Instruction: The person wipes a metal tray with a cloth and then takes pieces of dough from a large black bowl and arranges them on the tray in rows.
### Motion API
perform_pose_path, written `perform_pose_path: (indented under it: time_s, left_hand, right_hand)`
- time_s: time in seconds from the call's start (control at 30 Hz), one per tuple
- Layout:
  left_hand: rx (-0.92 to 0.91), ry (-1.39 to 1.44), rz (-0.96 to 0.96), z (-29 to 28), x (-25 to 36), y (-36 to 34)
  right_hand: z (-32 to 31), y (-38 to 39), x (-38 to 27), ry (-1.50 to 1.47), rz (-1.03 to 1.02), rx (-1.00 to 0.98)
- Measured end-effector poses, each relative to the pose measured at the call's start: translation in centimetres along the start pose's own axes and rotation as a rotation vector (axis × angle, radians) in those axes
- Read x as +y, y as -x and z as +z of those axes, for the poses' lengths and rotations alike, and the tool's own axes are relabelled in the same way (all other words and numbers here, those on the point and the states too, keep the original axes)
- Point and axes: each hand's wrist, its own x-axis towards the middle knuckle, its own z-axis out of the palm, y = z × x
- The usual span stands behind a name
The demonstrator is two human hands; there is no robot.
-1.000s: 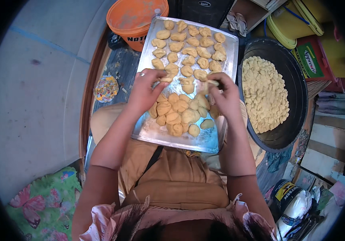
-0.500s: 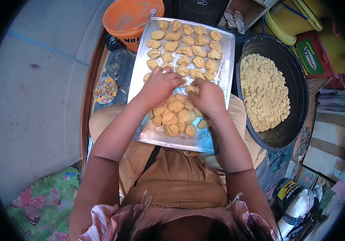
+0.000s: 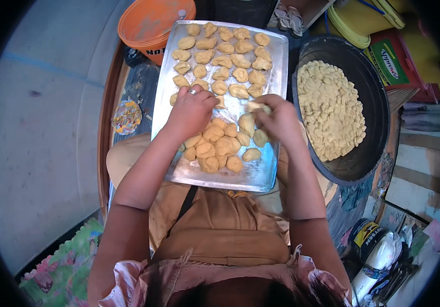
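Observation:
A metal baking tray (image 3: 253, 179) rests across my lap, with rows of rough tan dough pieces (image 3: 222, 61) on its far part. Smoother, rounder dough balls (image 3: 213, 146) are heaped on its near part. My left hand (image 3: 191, 112), with a ring on one finger, is closed at the nearest row, its fingertips against a small dough piece (image 3: 220, 102). Its palm side is hidden. At the tray's right side, my right hand (image 3: 283, 121) is slightly blurred, its fingers bent round a pale dough piece (image 3: 255, 106). Several loose pieces lie just below that hand.
A large black basin (image 3: 378, 128) holding a mound of small dough lumps (image 3: 330, 110) stands right of the tray. An orange bucket (image 3: 151, 25) is behind it at the left. Yellow buckets (image 3: 355, 23) stand far right. A crumpled colourful wrapper (image 3: 126, 117) lies on the left.
My hands have moved apart: the right went rightward with a pale dough piece, while the left stays at the nearest row. The whole view has shifted slightly.

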Motion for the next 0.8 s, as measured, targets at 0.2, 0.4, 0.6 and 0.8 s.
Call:
perform_pose_path:
  time_s: [0.2,0.4,0.6,0.8]
  left_hand:
    - [0.069,0.05,0.006,-0.5,2.0,-1.5]
    - [0.041,0.01,0.191,1.8,2.0,-3.4]
    - [-0.031,0.064,0.182,2.3,1.1,-3.0]
    - [-0.05,0.186,-0.006,-1.3,3.7,0.9]
  right_hand:
    - [1.3,-0.4,-0.7,-0.07,0.064,0.072]
    - [1.1,-0.3,0.3,-0.04,-0.08,0.255]
    - [0.4,0.8,0.8,0.134,-0.2,0.131]
    - [1.2,3.7,-1.3,0.169,-0.321,0.088]
